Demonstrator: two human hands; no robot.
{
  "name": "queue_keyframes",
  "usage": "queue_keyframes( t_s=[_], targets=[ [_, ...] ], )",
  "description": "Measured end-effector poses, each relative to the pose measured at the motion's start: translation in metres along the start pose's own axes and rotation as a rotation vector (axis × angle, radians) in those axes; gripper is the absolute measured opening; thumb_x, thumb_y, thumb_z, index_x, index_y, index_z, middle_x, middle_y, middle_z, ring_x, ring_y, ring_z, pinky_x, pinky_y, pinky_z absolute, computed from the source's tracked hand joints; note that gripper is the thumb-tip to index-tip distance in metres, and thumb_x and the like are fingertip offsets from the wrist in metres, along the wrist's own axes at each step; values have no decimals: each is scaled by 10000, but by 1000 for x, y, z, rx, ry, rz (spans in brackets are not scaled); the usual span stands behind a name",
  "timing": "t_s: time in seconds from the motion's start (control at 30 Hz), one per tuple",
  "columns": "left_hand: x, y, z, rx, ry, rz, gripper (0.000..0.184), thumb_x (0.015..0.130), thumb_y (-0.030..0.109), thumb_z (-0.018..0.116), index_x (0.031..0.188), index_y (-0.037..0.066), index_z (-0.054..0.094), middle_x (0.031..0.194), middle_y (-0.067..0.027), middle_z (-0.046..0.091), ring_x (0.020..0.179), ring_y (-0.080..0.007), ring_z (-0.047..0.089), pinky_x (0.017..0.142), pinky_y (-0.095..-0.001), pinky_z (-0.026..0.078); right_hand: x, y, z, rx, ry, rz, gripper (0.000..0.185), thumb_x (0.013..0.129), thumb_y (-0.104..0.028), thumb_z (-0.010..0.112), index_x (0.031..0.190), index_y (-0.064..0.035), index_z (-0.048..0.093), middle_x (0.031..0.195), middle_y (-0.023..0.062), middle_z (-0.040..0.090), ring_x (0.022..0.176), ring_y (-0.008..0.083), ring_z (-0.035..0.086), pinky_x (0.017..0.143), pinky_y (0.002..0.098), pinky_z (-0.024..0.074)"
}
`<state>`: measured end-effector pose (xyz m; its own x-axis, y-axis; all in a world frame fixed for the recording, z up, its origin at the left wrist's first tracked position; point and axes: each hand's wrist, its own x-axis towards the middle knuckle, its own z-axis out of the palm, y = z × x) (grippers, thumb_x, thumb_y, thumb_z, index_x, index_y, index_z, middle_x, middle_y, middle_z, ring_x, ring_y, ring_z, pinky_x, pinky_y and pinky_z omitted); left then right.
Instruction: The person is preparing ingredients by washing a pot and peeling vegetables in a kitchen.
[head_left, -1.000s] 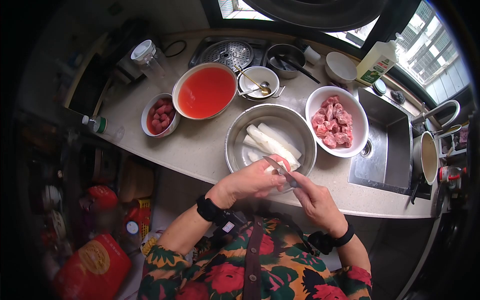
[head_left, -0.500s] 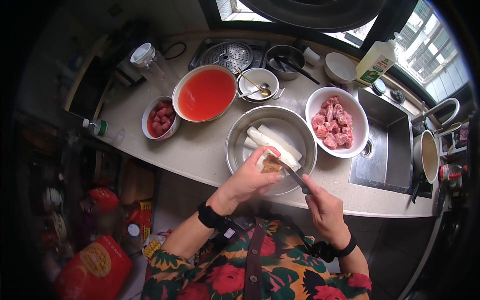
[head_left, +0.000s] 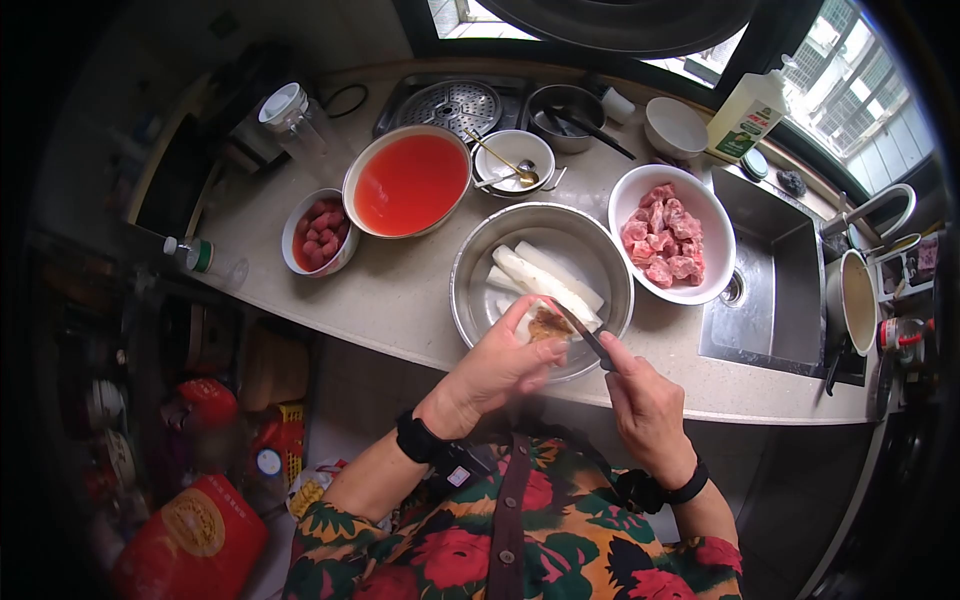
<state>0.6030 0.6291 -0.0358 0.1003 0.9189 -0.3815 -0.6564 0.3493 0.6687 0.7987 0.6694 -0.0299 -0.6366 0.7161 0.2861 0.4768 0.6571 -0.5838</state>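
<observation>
Your right hand point(head_left: 648, 400) grips the handle of a small knife point(head_left: 592, 342), and your left hand point(head_left: 503, 352) pinches a white root piece point(head_left: 548, 326) above the near side of the steel basin point(head_left: 480, 255). One second ago its brown patch was not visible; now it faces upward, so the blade can reach it. If the edge touches it, I cannot tell. In the basin lie long peeled roots point(head_left: 552, 272). Farther on the counter point(head_left: 380, 310) stand a white bowl point(head_left: 720, 235) of raw meat chunks point(head_left: 662, 240) and, leftward, an enamel bowl point(head_left: 350, 195) of red liquid point(head_left: 412, 185).
</observation>
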Motion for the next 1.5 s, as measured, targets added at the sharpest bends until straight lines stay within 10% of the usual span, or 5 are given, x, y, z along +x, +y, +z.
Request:
queue_keyframes(
  t_s=[1.0,1.2,1.5],
  targets=[
    [-1,-11,4,71,-48,55,371,805,70,628,1096,111,402,752,-54,510,450,-48,403,349,-154,287,4,-7,-8,141,-95,29,472,823,-80,539,1276,-166,435,771,112,590,635,288,590,539,369,461],
    [0,-9,-8,-14,31,140,423,907,505,353,1091,129,414,807,-63,519,535,-64,456,377,-142,278,-9,-15,-9,222,-85,94,510,816,-33,524,1299,-143,405,813,139,596,693,304,595,583,374,469],
    [5,-14,5,-18,109,263,399,921,482,335,1090,126,392,846,-89,531,546,-64,459,381,-141,268,-11,-13,-1,150,-72,114,521,821,-30,512,1314,-137,384,744,137,564,636,302,576,548,389,450]
  ],
)
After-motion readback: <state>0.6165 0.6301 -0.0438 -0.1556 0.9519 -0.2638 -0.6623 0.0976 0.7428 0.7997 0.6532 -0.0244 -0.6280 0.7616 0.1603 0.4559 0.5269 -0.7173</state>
